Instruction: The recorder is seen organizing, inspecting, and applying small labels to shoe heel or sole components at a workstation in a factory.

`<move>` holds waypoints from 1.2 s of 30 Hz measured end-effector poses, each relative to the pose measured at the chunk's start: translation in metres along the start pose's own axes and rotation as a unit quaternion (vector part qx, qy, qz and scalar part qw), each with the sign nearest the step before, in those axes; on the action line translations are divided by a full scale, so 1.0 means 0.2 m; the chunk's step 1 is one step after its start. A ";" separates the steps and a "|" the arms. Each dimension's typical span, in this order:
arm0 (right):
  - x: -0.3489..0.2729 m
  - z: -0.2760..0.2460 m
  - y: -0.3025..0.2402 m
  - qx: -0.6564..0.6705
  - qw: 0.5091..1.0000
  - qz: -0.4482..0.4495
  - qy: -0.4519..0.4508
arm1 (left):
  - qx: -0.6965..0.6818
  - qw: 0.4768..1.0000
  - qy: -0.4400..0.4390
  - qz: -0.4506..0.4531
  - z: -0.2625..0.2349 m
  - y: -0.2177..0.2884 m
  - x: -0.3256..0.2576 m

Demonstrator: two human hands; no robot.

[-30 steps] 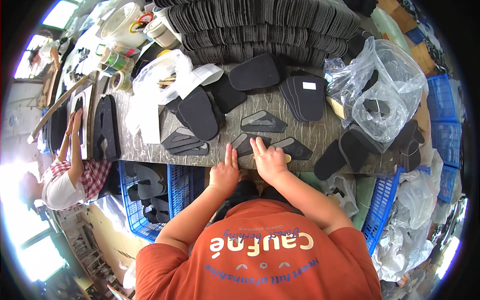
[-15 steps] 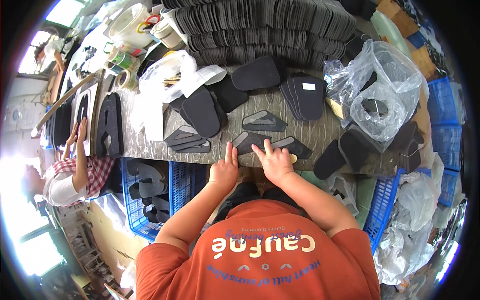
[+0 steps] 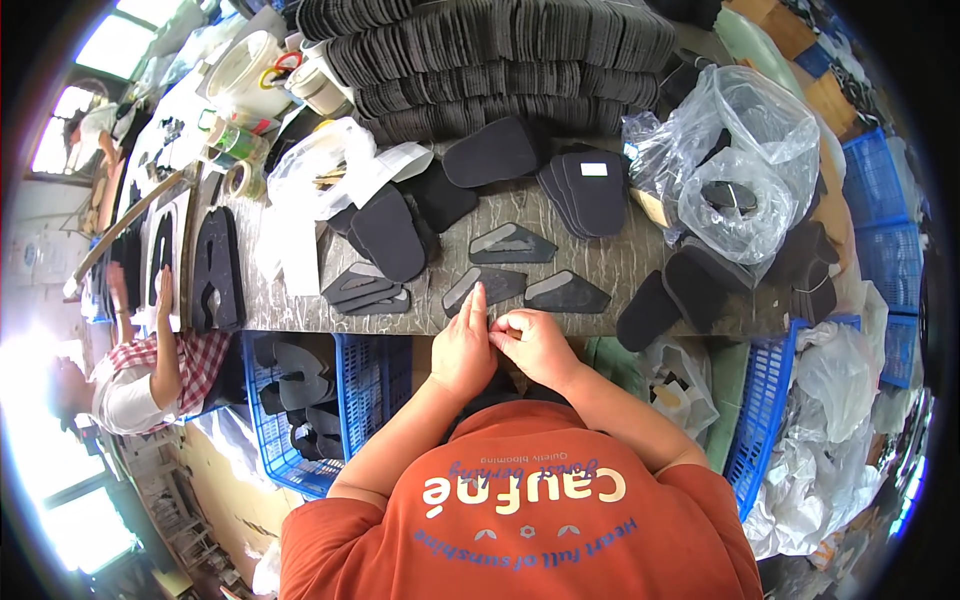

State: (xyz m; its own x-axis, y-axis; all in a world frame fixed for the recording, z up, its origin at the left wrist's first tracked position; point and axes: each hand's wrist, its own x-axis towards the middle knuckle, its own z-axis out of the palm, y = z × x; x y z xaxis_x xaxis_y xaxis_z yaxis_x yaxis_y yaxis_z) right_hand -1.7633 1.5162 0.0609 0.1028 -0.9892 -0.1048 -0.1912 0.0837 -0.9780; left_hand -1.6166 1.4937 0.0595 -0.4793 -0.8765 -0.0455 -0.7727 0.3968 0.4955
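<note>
My left hand (image 3: 463, 352) reaches over the table's near edge with its fingers stretched out together. Their tips rest at a dark, angular flat piece with a grey strip (image 3: 497, 288). Close beside it, my right hand (image 3: 537, 346) is curled in a pinch against the left hand; whatever lies between its fingertips is hidden. A second such angular piece (image 3: 570, 293) lies just right, and a third angular piece (image 3: 512, 244) lies a little farther back. To the left is a small overlapping pile of similar pieces (image 3: 365, 290).
Rounded black pads (image 3: 390, 235) and more pads with a white label (image 3: 590, 200) lie behind. Long rows of stacked black sheets (image 3: 500, 50) fill the back. A clear plastic bag (image 3: 750, 150) sits right. Blue crates (image 3: 345, 400) stand below the edge. Another person (image 3: 150, 360) works at left.
My right hand has left the right-hand angular piece, moved left and nearer to me, and its fingers have curled into a pinch beside my left hand. The view has shifted slightly.
</note>
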 end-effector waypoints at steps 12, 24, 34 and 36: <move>-0.04 -0.03 0.01 0.036 0.996 -0.055 0.061 | -0.155 0.984 -0.084 0.014 0.03 0.04 0.02; -0.09 -0.12 0.04 0.306 0.929 0.195 -0.076 | -0.223 0.954 -0.025 0.200 -0.13 0.01 0.11; -0.72 -0.63 0.64 0.060 0.748 0.132 0.647 | -0.359 0.901 0.057 -0.235 0.06 -0.22 0.44; -1.05 -0.79 0.91 -0.190 0.733 0.237 0.608 | -0.351 0.908 0.054 -0.221 0.11 -0.26 0.52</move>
State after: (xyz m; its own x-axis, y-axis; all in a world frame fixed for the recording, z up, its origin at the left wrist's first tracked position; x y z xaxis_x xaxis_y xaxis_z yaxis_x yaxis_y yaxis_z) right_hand -1.9736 1.7211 -0.0660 -0.9660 -0.2540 0.0478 -0.2054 0.6423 -0.7384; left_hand -1.6356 1.3887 0.0104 -0.1138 -0.9445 -0.3081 -0.4050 -0.2391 0.8825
